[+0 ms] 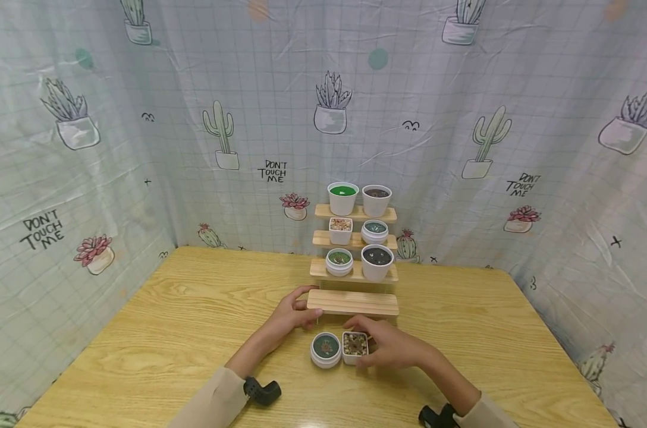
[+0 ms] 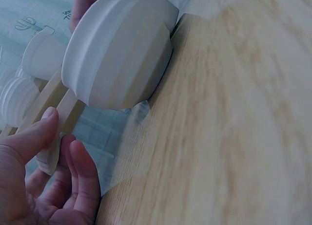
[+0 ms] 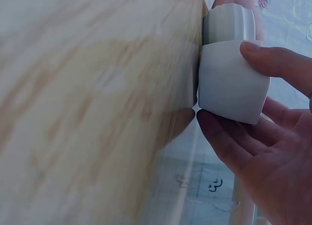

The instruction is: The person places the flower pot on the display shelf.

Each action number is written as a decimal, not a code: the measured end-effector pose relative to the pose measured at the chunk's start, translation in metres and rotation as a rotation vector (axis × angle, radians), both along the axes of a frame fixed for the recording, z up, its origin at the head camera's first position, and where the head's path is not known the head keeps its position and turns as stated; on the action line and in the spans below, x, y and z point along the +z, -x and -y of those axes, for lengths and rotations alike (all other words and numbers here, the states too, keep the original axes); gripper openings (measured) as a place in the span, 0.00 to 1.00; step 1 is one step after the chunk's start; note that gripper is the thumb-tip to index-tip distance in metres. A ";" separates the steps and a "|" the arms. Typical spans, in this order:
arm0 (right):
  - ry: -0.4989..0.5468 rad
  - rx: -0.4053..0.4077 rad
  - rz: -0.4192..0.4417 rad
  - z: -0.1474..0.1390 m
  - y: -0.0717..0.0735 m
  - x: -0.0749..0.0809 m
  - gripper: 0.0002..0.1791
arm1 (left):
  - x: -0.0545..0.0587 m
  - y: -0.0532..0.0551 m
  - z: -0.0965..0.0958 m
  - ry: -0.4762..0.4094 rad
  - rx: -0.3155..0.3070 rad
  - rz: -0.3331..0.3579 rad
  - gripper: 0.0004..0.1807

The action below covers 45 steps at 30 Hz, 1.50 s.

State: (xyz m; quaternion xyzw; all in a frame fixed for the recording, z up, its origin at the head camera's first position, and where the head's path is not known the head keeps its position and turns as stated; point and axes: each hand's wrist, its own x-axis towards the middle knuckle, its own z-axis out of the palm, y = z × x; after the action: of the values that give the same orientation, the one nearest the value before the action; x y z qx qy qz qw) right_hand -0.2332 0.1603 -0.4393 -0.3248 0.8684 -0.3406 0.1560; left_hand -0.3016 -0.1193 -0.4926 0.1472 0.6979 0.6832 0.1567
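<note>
In the head view my left hand (image 1: 291,312) is at the left end of the lowest wooden step (image 1: 352,302) of a tiered display stand. The left wrist view shows the thumb (image 2: 36,135) on one side of the step's end and curled fingers on the other. My right hand (image 1: 393,345) grips a square white pot (image 1: 355,348) topped with pebbles. Thumb and fingers lie along the sides of that square pot (image 3: 234,81) in the right wrist view. Just left of it stands a round white pot (image 1: 326,349) with a dark green top, on the table.
The upper steps bear several white pots, among them a bright green one (image 1: 342,199), a pebbled square one (image 1: 341,230) and a dark-filled one (image 1: 377,263). The wooden table (image 1: 195,309) ends at a cactus-print curtain (image 1: 238,196) behind the stand.
</note>
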 end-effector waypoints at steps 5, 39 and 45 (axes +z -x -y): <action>0.000 -0.004 -0.003 0.000 0.000 0.002 0.35 | -0.001 0.000 0.000 0.000 0.003 0.000 0.41; 0.044 0.025 -0.039 -0.002 0.003 0.024 0.32 | -0.002 0.000 0.001 -0.013 0.002 -0.002 0.40; 0.061 0.051 -0.064 0.000 0.006 0.026 0.32 | 0.001 -0.001 0.001 -0.014 0.002 -0.005 0.39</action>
State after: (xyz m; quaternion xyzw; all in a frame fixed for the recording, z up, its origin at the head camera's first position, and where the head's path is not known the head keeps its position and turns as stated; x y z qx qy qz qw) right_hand -0.2390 0.1604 -0.4136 -0.3620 0.8536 -0.3526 0.1269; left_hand -0.3003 -0.1200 -0.4918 0.1492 0.6935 0.6879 0.1534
